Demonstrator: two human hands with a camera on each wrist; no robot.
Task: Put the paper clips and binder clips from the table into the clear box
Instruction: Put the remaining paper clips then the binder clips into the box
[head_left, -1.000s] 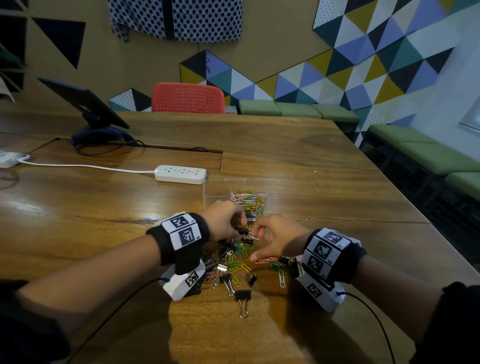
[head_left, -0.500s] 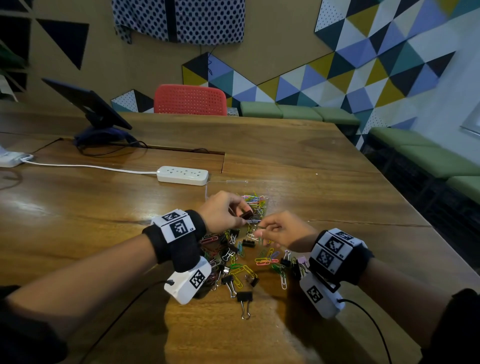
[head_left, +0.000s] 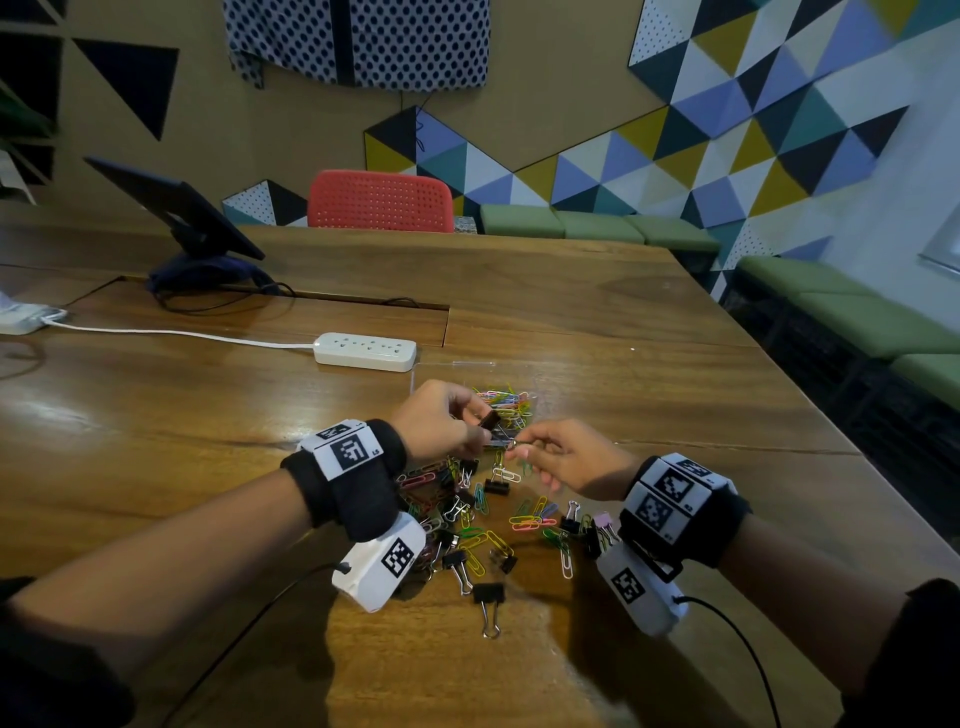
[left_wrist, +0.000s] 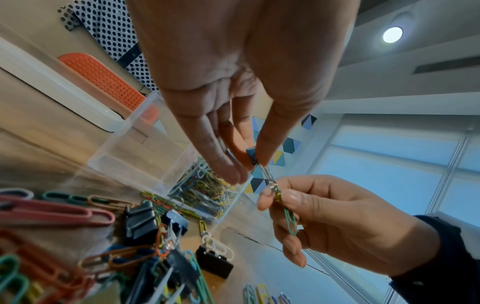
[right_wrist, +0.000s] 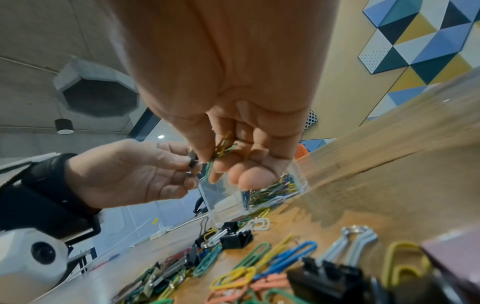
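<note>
Just in front of the clear box (head_left: 422, 375), my left hand (head_left: 480, 423) pinches a small black binder clip (left_wrist: 251, 156) above the table. My right hand (head_left: 517, 451) pinches green and yellow paper clips (left_wrist: 288, 214) that hang from the binder clip's wire handle. The box holds a heap of coloured paper clips (head_left: 506, 402). A scattered pile of paper clips and black binder clips (head_left: 483, 525) lies on the table below and between my wrists. One black binder clip (head_left: 488, 597) lies alone nearest me.
A white power strip (head_left: 365, 351) with its cord lies just behind and left of the box. A tablet on a stand (head_left: 179, 218) stands at the back left, and a red chair (head_left: 380, 201) behind the table. The table's right edge (head_left: 831, 431) runs close to my right arm.
Both hands have risen from the pile and moved towards the box, the left with the black binder clip. The right hand now holds paper clips linked to that clip.
</note>
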